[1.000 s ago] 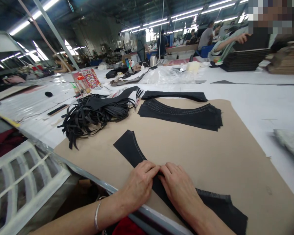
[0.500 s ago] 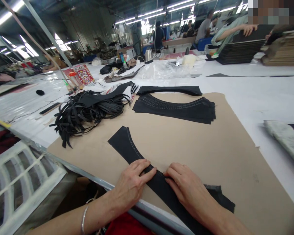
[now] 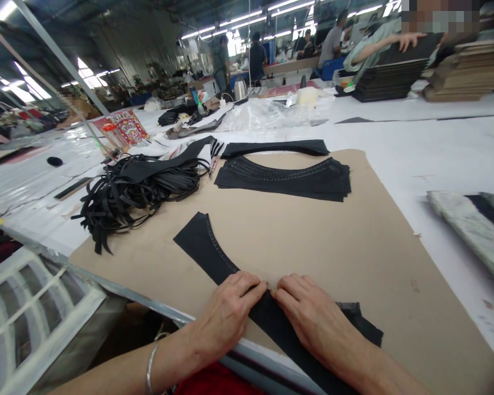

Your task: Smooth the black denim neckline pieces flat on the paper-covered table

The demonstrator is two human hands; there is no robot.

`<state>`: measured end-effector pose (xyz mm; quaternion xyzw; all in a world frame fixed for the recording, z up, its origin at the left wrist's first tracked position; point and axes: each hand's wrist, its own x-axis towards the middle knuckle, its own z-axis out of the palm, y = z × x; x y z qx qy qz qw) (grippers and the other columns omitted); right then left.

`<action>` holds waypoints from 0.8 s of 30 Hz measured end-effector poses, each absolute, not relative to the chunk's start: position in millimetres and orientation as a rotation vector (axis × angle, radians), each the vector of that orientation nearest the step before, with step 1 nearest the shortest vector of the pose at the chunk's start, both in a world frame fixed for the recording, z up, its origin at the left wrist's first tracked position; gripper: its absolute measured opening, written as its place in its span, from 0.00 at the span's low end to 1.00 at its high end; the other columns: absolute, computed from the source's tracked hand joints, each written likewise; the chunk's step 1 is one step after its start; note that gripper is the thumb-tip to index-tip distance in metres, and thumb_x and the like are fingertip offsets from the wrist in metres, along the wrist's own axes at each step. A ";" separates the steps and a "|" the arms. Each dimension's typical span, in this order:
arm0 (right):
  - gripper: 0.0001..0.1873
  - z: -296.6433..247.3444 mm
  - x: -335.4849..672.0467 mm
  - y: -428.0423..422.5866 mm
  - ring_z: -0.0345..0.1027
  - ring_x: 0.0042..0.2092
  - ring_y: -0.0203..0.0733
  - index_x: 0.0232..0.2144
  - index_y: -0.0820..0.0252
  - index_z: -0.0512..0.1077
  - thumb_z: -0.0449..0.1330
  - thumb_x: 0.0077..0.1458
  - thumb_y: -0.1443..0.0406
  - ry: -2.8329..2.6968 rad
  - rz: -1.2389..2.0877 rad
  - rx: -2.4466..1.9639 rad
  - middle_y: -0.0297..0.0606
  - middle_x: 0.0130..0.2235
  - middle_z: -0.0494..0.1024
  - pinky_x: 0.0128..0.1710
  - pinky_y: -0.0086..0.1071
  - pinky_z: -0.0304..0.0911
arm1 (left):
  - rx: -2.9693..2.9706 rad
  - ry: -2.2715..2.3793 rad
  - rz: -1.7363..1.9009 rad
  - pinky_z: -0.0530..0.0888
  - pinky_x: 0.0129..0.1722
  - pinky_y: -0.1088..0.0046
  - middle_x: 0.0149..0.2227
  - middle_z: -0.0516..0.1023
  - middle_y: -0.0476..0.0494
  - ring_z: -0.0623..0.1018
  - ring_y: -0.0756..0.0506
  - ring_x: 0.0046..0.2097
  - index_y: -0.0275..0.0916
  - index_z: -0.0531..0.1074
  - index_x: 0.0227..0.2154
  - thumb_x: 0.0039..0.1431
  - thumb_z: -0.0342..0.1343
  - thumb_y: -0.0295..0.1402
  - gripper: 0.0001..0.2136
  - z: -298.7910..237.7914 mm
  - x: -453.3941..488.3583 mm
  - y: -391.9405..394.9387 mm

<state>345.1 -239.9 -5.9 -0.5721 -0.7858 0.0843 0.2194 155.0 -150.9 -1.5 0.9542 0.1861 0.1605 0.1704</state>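
Observation:
A long black fabric piece [image 3: 203, 241] with a curved, stitch-marked edge lies slantwise across brown paper [image 3: 379, 236]. My left hand [image 3: 233, 304] is closed at the curved edge near its middle, thumb and fingertips pressed together on it. Close beside it, my right hand [image 3: 308, 310] pinches the same edge, fingers bent and wrist over the fabric. Only a small gap parts the two sets of fingertips. The near end of the piece runs under my right forearm and out of the picture. Another black end [image 3: 360, 323] shows beyond that forearm.
Further back lie a stack of similar black pieces [image 3: 284, 178] and a folded black piece [image 3: 275, 148]. A heap of black strips [image 3: 135, 192] is at left. A stone-like slab [image 3: 469, 230] lies at right. Across the table, a person's hand [image 3: 411, 41] touches a dark stack [image 3: 391, 77].
The view has shifted slightly, so the scene sits a little further left. My left fingertips have moved along the edge toward my right hand, and the gap between them is narrower.

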 end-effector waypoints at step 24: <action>0.09 -0.1 385.5 -267.6 0.60 0.37 0.40 0.34 0.58 0.69 0.49 0.62 0.71 -2.197 0.382 -1.602 0.36 0.35 0.70 0.39 0.36 0.52 | 3.033 0.452 0.439 0.73 0.50 0.56 0.48 0.70 0.34 0.69 0.39 0.50 0.38 0.68 0.54 0.57 0.45 0.21 0.22 -1.5 158.2 -167.5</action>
